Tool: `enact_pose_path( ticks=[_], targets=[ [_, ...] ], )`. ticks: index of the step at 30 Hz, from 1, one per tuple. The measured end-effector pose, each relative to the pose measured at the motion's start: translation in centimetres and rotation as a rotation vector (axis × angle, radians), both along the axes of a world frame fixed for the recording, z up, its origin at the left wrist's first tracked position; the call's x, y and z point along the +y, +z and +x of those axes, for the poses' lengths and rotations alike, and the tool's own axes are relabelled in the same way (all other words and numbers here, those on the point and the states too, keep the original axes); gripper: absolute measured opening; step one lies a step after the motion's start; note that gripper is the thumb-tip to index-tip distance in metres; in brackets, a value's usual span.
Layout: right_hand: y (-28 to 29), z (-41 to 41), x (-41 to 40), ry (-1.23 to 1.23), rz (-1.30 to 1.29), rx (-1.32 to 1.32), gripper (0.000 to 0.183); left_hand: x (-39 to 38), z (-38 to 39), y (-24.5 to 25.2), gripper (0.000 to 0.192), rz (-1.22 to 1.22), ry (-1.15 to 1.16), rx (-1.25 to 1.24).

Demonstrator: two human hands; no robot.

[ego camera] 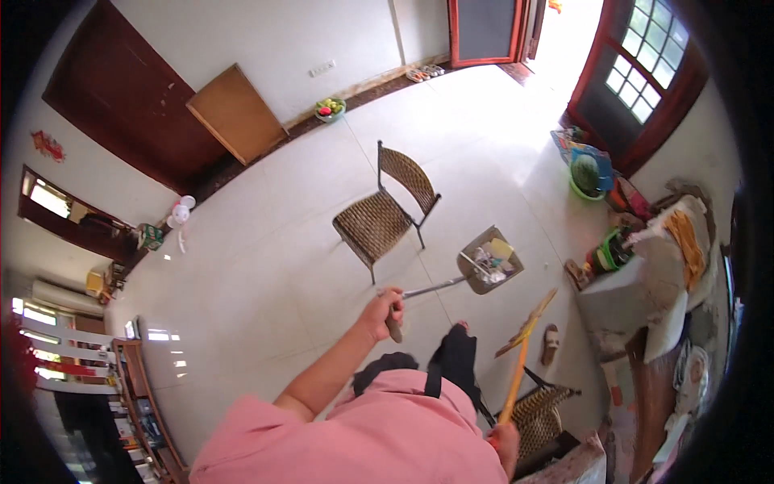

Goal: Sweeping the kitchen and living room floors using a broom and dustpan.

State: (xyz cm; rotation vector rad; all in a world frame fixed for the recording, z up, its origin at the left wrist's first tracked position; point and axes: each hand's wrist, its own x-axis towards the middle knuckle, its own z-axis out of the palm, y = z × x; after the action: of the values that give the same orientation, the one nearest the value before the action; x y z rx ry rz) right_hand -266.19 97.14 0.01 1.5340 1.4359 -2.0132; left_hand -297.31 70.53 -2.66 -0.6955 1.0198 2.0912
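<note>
My left hand [382, 311] is closed around the handle end of a long-handled dustpan [514, 279], held out in front of me. Its metal rod [432, 287] runs to the pan, which carries mixed litter [491, 261], including a yellow piece and crumpled scraps. At lower right, my right hand [507, 440] grips the orange-yellow shaft of a broom [515, 381]. The broom head [529, 323] points away from me, to the right of the pan and apart from it. Whether it touches the floor I cannot tell.
A woven chair [375, 224] stands ahead, left of the dustpan; another woven chair [538, 420] is by my right hand. A slipper [549, 345] lies on the tiles. Cloth-draped clutter [641, 290] lines the right side. A bowl of produce [330, 110] sits by the far wall, near an open doorway [559, 54].
</note>
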Motion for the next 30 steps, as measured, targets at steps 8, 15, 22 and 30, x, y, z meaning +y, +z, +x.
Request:
enact_pose_path(
  ticks=[8, 15, 22, 30],
  targets=[
    [4.3, -23.9, 15.0, 0.111, -0.012, 0.138, 0.008, 4.4, -11.1, 6.2, 0.015, -0.013, 0.203, -0.026],
    [-2.6, -44.6, 18.3, -0.052, -0.342, 0.143, 0.004, 3.8, -24.6, 9.2, 0.015, 0.022, 0.302, 0.064],
    [-7.5, -60.7, 12.4, 0.284, -0.063, 0.063, 0.008, -0.2, -33.7, 12.3, 0.013, -0.07, 0.481, 0.117],
    [-14.5, -73.0, 4.0, 0.729, 0.229, -0.027, 0.013, -5.6, -34.6, 13.3, 0.013, -0.197, 0.753, 0.08]
  ],
)
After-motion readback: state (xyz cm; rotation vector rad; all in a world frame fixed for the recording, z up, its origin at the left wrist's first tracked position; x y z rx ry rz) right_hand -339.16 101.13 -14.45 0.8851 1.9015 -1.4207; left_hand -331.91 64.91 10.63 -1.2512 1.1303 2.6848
